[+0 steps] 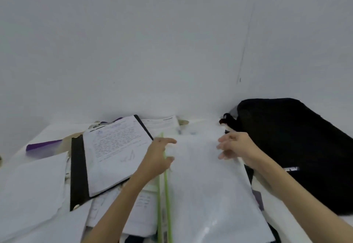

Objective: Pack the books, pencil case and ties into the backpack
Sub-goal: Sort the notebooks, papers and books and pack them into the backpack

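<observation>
Backpack (298, 147): black, soft, lying flat at the counter's (47, 130) right edge.
Clear folder (210, 185): glossy, green-spined, at the front middle over loose papers.
Notebook (116, 151): open, handwritten, left of centre.
Left hand (160, 154): fingers spread, released, at the folder's green spine.
Right hand (236, 147): fingers loosely spread, released, over the folder's far right corner.

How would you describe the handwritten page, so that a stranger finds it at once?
Start from the black backpack on the right and go left, past both hands. The handwritten page lies tilted on a black folder; among the white papers nearby, it alone shows clear lines of writing.
</observation>
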